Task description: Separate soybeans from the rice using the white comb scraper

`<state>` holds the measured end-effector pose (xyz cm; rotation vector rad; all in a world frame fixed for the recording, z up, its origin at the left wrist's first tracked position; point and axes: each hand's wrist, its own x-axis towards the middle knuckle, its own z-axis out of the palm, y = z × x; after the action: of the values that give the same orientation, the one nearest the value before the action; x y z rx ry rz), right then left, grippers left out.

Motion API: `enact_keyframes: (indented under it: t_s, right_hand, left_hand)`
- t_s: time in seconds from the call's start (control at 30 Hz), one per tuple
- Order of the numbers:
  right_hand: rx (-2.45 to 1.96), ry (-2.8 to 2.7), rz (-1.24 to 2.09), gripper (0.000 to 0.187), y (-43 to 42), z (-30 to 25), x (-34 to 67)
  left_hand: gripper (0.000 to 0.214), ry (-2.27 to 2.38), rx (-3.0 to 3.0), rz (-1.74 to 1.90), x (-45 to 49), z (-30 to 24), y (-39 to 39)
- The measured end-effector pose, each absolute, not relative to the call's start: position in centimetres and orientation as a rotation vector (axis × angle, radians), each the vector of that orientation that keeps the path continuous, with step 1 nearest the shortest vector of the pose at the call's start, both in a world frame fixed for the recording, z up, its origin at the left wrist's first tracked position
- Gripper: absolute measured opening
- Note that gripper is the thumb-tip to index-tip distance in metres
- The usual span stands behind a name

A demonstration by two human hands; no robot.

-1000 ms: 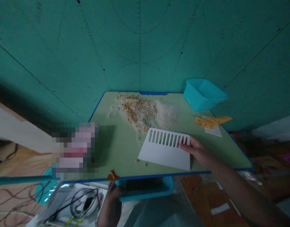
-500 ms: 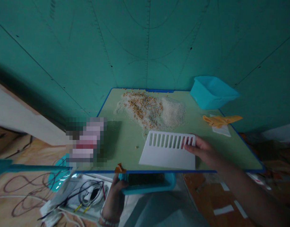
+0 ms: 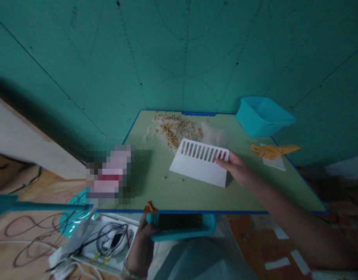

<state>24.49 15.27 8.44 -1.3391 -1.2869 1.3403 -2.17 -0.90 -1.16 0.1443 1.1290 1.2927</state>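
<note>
My right hand (image 3: 236, 168) grips a white plastic scraper (image 3: 196, 168) with a row of slots along its top, tilted over the green table (image 3: 155, 194). Just beyond it, and partly hidden by it, lies a spread of yellow beans (image 3: 171, 130) mixed with pale grains (image 3: 215, 134). Two loose beans (image 3: 164, 177) rest on the near side of the scraper. My left hand (image 3: 145, 233) is closed on the left end of a blue plastic bin (image 3: 185, 234), held below the table's front edge with dark contents inside.
A blue tub (image 3: 263, 116) stands at the back right corner. An orange cloth (image 3: 275, 151) lies on a white sheet near the right edge. At the left edge is a blurred-out item (image 3: 110, 175). Cables and a white box (image 3: 109, 241) are on the floor at left.
My right hand has moved the scraper away from the front edge, toward the beans and slightly left. My left hand and the bin stay in place.
</note>
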Motion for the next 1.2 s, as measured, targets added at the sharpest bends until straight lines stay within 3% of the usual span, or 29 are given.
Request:
enact_keyframes:
  t_s: [0.1, 0.27, 0.47, 0.8, 1.2]
  right_hand:
    - [-1.300, -1.320, 1.366, 0.029, 15.9, 8.8, 23.0]
    - [-1.252, -1.419, 1.411, 0.024, 16.4, 9.4, 21.4]
    - [-1.215, -1.467, 1.447, 0.021, 16.4, 9.5, 20.7]
    - [-1.210, -1.478, 1.662, 0.028, 14.6, 9.0, 21.6]
    - [-1.158, -1.522, 1.735, 0.026, 11.3, 8.5, 22.3]
  left_hand:
    - [0.051, 1.120, 0.124, 1.306, -2.5, -1.0, -1.0]
    - [0.022, 1.191, 0.170, 1.299, -2.9, -0.2, -1.0]
    - [0.037, 1.187, 0.111, 1.360, -2.7, 0.7, -0.7]
    - [0.039, 1.175, 0.160, 1.316, -3.1, 1.8, -0.7]
    - [0.026, 1.140, 0.107, 1.331, -2.8, 2.3, -0.6]
